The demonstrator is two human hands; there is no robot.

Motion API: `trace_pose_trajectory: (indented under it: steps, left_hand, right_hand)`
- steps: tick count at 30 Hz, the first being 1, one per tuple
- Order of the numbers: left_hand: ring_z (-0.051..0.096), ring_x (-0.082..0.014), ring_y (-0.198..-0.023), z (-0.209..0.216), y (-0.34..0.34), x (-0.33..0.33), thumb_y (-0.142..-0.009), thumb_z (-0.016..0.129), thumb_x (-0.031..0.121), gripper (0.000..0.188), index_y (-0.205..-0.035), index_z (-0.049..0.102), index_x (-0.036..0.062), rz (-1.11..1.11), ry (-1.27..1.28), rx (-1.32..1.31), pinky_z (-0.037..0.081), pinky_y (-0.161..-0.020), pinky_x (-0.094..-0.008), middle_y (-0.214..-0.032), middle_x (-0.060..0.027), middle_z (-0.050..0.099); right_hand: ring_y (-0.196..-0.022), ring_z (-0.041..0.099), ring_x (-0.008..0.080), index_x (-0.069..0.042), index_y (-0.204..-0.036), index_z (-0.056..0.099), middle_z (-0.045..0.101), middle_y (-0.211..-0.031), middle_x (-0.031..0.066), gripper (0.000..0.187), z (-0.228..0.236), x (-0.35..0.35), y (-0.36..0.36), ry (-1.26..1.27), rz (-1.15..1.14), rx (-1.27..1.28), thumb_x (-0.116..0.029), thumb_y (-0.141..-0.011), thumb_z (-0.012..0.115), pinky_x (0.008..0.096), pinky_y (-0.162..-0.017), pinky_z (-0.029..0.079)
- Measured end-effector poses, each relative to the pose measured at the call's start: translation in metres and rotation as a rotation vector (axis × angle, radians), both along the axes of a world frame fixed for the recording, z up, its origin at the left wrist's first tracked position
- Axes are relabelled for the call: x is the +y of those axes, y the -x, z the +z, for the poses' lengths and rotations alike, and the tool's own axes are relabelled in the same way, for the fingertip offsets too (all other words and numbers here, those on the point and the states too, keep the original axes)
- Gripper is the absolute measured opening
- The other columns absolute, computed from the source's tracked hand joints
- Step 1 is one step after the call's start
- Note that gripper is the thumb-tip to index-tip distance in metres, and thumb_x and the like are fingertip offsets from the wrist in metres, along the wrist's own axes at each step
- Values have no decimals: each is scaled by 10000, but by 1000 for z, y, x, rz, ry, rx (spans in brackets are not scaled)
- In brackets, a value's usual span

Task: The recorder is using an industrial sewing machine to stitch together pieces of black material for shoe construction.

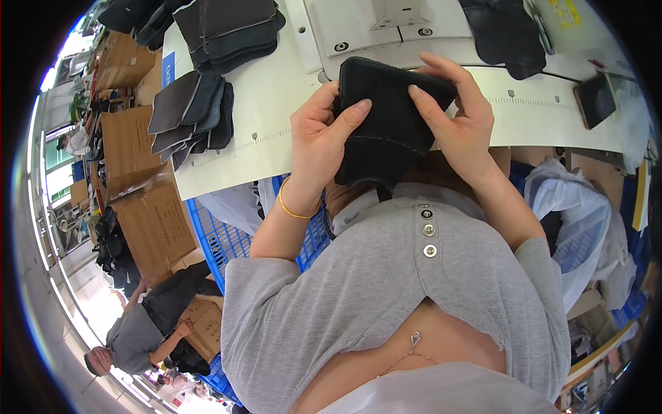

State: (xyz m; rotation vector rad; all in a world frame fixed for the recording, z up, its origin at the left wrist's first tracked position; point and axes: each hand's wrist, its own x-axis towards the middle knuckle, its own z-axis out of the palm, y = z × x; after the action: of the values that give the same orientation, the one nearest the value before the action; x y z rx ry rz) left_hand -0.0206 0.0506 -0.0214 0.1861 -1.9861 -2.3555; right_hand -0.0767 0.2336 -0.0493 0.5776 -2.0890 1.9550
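Both hands grip 1 black stitched fabric piece [386, 124], held up in front of the chest, just above the near edge of the table [276, 117]. The left hand [318, 141] clamps its left edge, thumb laid across the front face, fingers curled behind. The right hand [458, 117] closes over the upper right corner, index finger and thumb pressing the front.

Judgement: the piece appears to be under check or being folded; the grip is best kept at the edges, so that the seam lines stay exposed and flat.

The piece lies between the 2 hands, touching both, clear of the table. To the left on the table lie 2 stacks of dark pieces [196, 114]. Cardboard boxes [148, 221] stand beyond.
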Motion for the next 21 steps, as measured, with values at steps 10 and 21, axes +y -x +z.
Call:
trace_pose_trajectory:
  steps: [10, 21]
  left_hand:
    - [654, -83, -861, 1, 2, 1, -940, 663, 23, 227, -1154, 641, -50, -48, -8, 0, 544, -753, -218, -989, -53, 700]
    - [653, -88, -867, 9, -2, -2, -929, 674, 19, 250, -1167, 645, -49, 10, -1, 20, 540, -759, -220, -988, -53, 702]
  right_hand:
    - [-723, 619, 188, -100, -1146, 739, 655, -853, 62, 399, 10, 8, 10, -224, 74, 408, 49, -776, 722, 291, -610, 496]
    - [-767, 638, 208, -72, -1236, 677, 689, -946, 92, 440, 11, 6, 7, -190, 75, 421, 39, -811, 693, 291, -690, 523]
